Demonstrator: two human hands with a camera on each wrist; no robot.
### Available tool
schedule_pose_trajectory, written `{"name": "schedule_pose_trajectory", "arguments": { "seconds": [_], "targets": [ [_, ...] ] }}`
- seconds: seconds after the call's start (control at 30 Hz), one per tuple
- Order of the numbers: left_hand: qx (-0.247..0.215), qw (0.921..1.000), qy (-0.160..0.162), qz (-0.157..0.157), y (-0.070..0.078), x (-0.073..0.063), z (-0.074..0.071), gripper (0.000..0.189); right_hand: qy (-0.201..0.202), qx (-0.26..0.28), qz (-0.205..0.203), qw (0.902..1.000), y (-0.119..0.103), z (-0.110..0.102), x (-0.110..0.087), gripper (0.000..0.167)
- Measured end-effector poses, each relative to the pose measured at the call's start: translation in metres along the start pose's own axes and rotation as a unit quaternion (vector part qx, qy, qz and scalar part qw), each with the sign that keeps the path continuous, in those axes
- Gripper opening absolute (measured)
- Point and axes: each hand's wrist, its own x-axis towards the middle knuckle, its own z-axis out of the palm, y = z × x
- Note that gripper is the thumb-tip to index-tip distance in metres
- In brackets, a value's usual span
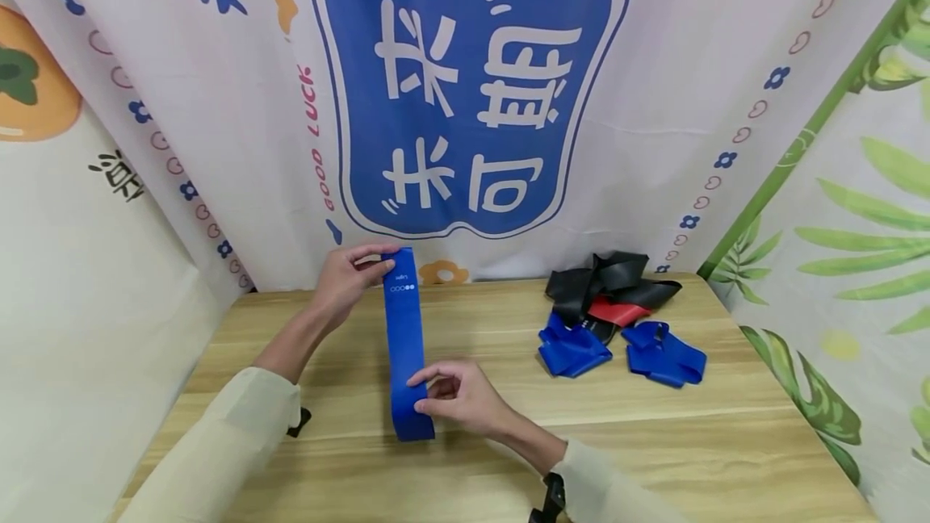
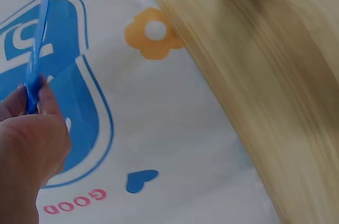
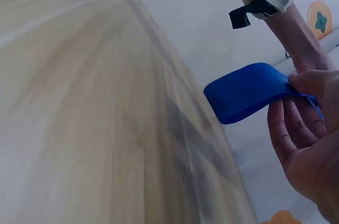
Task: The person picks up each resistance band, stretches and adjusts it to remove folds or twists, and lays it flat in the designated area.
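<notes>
A blue resistance band (image 1: 405, 329), printed "Light" near its upper end, stretches between my two hands above the table. My left hand (image 1: 347, 277) pinches the upper end between thumb and fingers. Lower down, my right hand (image 1: 465, 398) holds the band from its right edge, thumb on one side and fingers on the other. Below that grip, the looped end of the band (image 3: 249, 91) curves free in the right wrist view. In the left wrist view the band (image 2: 38, 49) appears edge-on, rising out of the left fingertips.
On the right of the wooden table (image 1: 494, 466) lie two crumpled blue bands (image 1: 574, 349), with black bands (image 1: 599, 285) and a red band (image 1: 617, 311) heaped behind them. A printed cloth (image 1: 654, 103) hangs along the table's far edge.
</notes>
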Motion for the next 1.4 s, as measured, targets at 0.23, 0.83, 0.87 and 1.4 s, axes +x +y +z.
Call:
{"name": "schedule_pose_trajectory", "arguments": {
  "seconds": [0.23, 0.83, 0.87, 1.4],
  "targets": [
    [0.015, 0.999, -0.041, -0.009, -0.015, 0.002, -0.019, 0.041, -0.005, 0.048, 0.047, 0.9977, 0.0, 0.017, 0.006, 0.033],
    [0.023, 0.9973, -0.039, -0.057, -0.055, 0.003, -0.056, 0.036, 0.001, 0.137, 0.096, 0.9859, 0.014, 0.074, 0.027, 0.03],
    [0.02, 0.9973, -0.04, -0.057, -0.057, 0.002, -0.057, 0.036, 0.001, 0.144, 0.099, 0.9846, 0.014, 0.077, 0.028, 0.03],
    [0.041, 0.9903, -0.086, -0.102, -0.106, -0.006, -0.092, 0.041, 0.046, 0.175, 0.203, 0.9624, 0.027, 0.124, 0.037, 0.036]
  ]
}}
